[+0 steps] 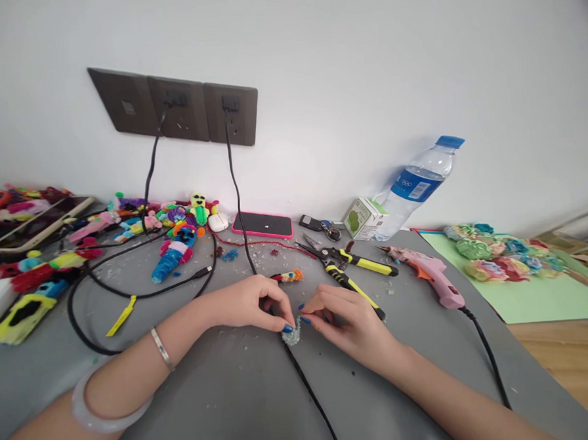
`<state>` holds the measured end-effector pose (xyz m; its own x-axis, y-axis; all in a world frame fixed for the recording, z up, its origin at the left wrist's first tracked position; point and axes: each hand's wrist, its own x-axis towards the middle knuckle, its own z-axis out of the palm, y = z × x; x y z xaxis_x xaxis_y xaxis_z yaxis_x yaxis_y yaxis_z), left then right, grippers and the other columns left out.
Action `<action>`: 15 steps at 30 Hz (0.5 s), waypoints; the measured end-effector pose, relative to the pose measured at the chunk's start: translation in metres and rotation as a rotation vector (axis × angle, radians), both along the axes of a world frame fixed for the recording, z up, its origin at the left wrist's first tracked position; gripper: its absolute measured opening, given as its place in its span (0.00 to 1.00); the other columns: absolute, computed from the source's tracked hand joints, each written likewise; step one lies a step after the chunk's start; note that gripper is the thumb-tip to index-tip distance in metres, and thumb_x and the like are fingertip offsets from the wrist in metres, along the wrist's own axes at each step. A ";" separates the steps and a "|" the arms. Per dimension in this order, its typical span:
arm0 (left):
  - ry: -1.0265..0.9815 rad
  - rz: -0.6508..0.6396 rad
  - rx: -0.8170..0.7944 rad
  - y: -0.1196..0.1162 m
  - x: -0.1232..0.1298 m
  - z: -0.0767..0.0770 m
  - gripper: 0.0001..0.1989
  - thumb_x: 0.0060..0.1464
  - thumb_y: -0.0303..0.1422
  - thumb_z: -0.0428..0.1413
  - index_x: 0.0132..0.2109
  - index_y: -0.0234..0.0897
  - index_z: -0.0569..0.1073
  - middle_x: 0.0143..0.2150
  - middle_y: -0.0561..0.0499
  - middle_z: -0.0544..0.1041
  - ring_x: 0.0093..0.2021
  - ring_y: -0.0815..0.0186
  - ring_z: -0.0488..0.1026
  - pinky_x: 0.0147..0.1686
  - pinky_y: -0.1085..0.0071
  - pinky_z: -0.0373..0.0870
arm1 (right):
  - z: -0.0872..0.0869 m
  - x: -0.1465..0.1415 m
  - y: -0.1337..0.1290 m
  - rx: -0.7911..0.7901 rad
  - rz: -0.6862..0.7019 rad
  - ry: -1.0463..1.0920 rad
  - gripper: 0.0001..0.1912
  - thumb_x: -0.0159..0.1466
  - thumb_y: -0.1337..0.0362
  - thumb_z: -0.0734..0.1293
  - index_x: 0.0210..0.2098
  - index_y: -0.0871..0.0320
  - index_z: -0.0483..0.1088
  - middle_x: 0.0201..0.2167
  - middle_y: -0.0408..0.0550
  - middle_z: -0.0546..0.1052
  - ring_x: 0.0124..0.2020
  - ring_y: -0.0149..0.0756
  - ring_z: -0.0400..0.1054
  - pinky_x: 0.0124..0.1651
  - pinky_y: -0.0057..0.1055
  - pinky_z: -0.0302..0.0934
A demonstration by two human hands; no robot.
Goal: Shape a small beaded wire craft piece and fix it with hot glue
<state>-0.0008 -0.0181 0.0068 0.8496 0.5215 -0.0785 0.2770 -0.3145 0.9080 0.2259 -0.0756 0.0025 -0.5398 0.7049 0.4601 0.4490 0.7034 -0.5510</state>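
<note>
Low over the grey table, my left hand pinches a small coil of silvery tinsel pipe cleaner between thumb and fingers. On the other side, my right hand grips the upturned free end of the same pipe cleaner. The coil looks pale and glittery, and part of it is hidden by my left fingertips. Just behind my hands lies a small orange pipe-cleaner piece. A black cable passes under my left hand and runs toward the front edge.
Yellow-and-black pliers and a pink glue gun lie to the right. A water bottle leans on the wall beside a small box. Behind are a pink-edged phone and several pipe-cleaner figures. Cables loop at left.
</note>
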 end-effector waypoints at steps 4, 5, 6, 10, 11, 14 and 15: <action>0.002 0.000 0.001 0.000 0.000 0.000 0.05 0.51 0.29 0.60 0.35 0.38 0.82 0.31 0.52 0.77 0.32 0.68 0.62 0.31 0.74 0.60 | 0.001 0.000 0.000 -0.008 -0.001 -0.004 0.04 0.67 0.69 0.64 0.35 0.58 0.69 0.25 0.44 0.70 0.23 0.29 0.60 0.26 0.27 0.54; 0.001 0.000 0.001 0.000 0.000 0.000 0.05 0.51 0.29 0.60 0.35 0.38 0.82 0.31 0.52 0.77 0.32 0.69 0.63 0.31 0.74 0.60 | 0.001 0.000 0.000 -0.012 -0.001 -0.004 0.04 0.67 0.70 0.64 0.35 0.57 0.69 0.25 0.44 0.71 0.23 0.29 0.60 0.26 0.27 0.54; -0.001 -0.001 0.001 0.000 0.000 0.000 0.05 0.51 0.29 0.60 0.35 0.38 0.82 0.31 0.52 0.77 0.31 0.69 0.63 0.31 0.74 0.60 | 0.000 0.000 0.000 -0.014 0.000 -0.002 0.04 0.67 0.70 0.64 0.36 0.57 0.69 0.26 0.45 0.71 0.24 0.29 0.61 0.26 0.27 0.54; -0.004 -0.007 0.004 -0.001 0.000 0.000 0.06 0.51 0.30 0.60 0.35 0.38 0.82 0.31 0.51 0.78 0.31 0.68 0.63 0.31 0.74 0.60 | 0.000 0.000 0.001 -0.007 0.017 0.021 0.04 0.67 0.72 0.64 0.38 0.57 0.69 0.29 0.47 0.72 0.28 0.31 0.65 0.28 0.27 0.57; -0.005 -0.007 0.005 -0.001 0.000 0.000 0.06 0.51 0.30 0.60 0.35 0.38 0.82 0.31 0.51 0.78 0.32 0.68 0.63 0.31 0.74 0.60 | 0.000 0.000 0.001 -0.006 0.023 0.028 0.05 0.66 0.72 0.64 0.38 0.57 0.69 0.30 0.47 0.72 0.28 0.32 0.66 0.28 0.27 0.58; -0.011 -0.001 0.007 0.000 0.000 0.000 0.05 0.51 0.29 0.60 0.35 0.38 0.82 0.31 0.51 0.78 0.32 0.68 0.63 0.31 0.74 0.60 | 0.000 0.000 0.001 -0.008 0.037 0.042 0.05 0.66 0.72 0.64 0.39 0.56 0.69 0.30 0.47 0.73 0.29 0.33 0.67 0.29 0.27 0.60; -0.012 -0.001 0.007 0.000 0.000 -0.001 0.05 0.51 0.29 0.60 0.35 0.38 0.82 0.32 0.51 0.78 0.32 0.68 0.63 0.31 0.74 0.60 | 0.000 0.000 0.001 -0.007 0.037 0.045 0.05 0.66 0.72 0.65 0.40 0.56 0.69 0.30 0.47 0.73 0.30 0.33 0.67 0.29 0.27 0.60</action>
